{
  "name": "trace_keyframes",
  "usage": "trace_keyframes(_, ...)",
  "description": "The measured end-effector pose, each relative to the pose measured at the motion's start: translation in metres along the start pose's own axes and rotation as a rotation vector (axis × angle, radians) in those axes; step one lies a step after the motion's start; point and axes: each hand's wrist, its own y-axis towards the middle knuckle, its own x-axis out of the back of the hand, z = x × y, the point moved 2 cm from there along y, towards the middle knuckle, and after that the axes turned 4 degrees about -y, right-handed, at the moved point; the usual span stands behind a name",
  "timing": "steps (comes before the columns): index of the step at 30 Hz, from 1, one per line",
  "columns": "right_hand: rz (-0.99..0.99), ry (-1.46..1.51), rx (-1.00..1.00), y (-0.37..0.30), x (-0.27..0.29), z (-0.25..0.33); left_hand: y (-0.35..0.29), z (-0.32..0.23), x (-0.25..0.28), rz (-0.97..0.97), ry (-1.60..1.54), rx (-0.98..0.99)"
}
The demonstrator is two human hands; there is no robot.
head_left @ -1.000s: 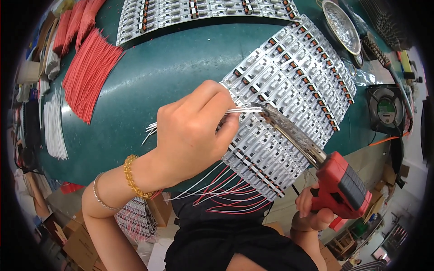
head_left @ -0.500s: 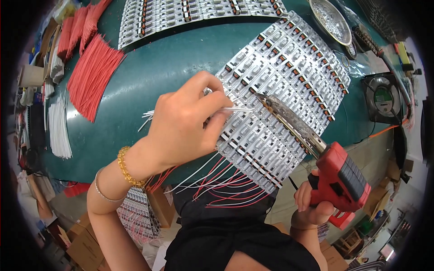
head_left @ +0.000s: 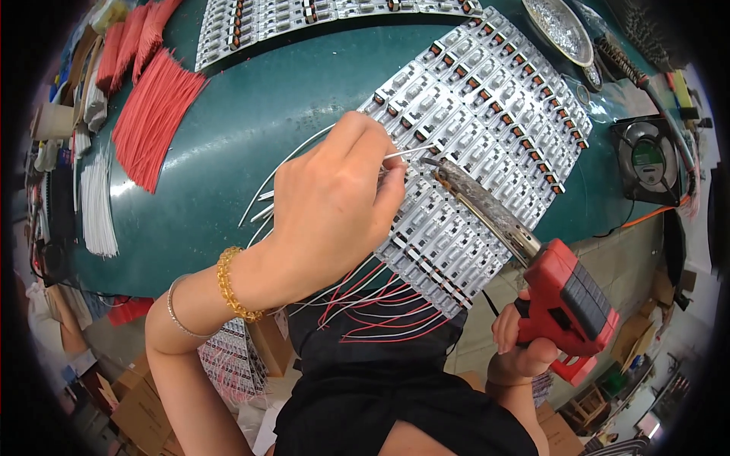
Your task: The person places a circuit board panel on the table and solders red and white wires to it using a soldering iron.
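Note:
My left hand [head_left: 331, 201] is closed over white wires, pinching one white wire [head_left: 411, 152] between thumb and forefinger. Its free end points right, over a panel of small silvery circuit boards [head_left: 487, 114]. Other white wires stick out behind the palm. My right hand [head_left: 523, 346] grips the red handle of a trigger-type soldering gun [head_left: 566, 296]. The gun's long barrel slants up and left, with its tip close to the pinched wire's end; whether the tip touches the panel I cannot tell. Red and white wires [head_left: 388, 308] hang from the panel's near edge.
Bundles of red wires [head_left: 156, 121] and white wires [head_left: 97, 209] lie on the green table [head_left: 251, 99] at left. A second panel [head_left: 266, 30] stands at the back. A metal dish [head_left: 559, 30] and a small fan [head_left: 646, 159] are at right.
My left hand has moved slightly right and now presents a single wire end instead of a small bunch. The soldering gun has shifted slightly left. The whole view has tilted a little.

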Motion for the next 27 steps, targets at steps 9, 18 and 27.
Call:
trace_keyframes(9, 0.022, -0.059, -0.035, 0.003, -0.007, 0.006, -0.001, 0.001, -0.006, -0.083, 0.067, -0.084)
trace_keyframes(18, -0.05, -0.001, -0.002, -0.001, -0.008, 0.008, -0.002, 0.0, -0.006, -0.081, 0.062, -0.102)
trace_keyframes(27, 0.007, 0.039, 0.032, -0.005, -0.002, 0.008, 0.008, 0.011, 0.018, -0.279, 0.155, -0.445)
